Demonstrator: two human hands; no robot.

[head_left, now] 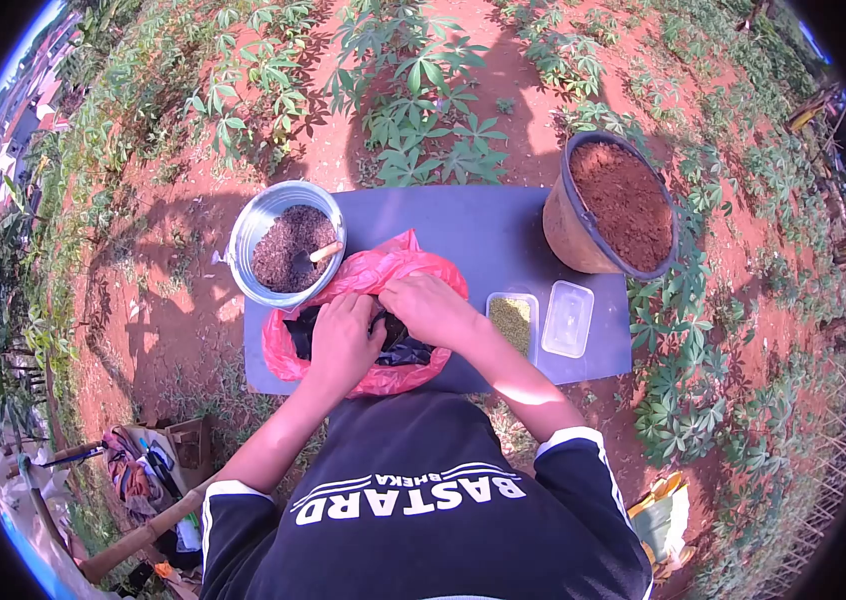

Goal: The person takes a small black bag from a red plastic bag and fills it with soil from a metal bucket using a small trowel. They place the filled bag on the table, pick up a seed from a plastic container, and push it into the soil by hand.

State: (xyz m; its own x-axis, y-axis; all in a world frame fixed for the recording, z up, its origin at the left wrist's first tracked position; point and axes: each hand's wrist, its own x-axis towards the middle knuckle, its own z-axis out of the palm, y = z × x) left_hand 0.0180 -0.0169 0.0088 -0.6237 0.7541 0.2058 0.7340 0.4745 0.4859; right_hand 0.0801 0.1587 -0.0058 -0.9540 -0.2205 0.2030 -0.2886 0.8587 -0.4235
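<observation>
A red plastic bag point(403, 262) lies open at the front of the table, with black plastic bags point(408, 352) bunched inside it. My left hand point(348, 338) reaches into its mouth, fingers curled down on the black plastic. Close beside it, my right hand point(430, 312) is closed at the same black plastic, its fingertips partly hidden. A metal bucket point(243, 240) of dark, coarse soil mix touches the red bag's left side. In that mix stands a small trowel with a wooden handle point(326, 252).
Right of the bag sit a clear tub of greenish granules point(511, 325) and an empty-looking clear plastic lid or tray point(569, 320). A large pot of reddish soil point(628, 205) leans at the right edge of the dark table point(463, 215). Leafy plants point(433, 140) grow beyond.
</observation>
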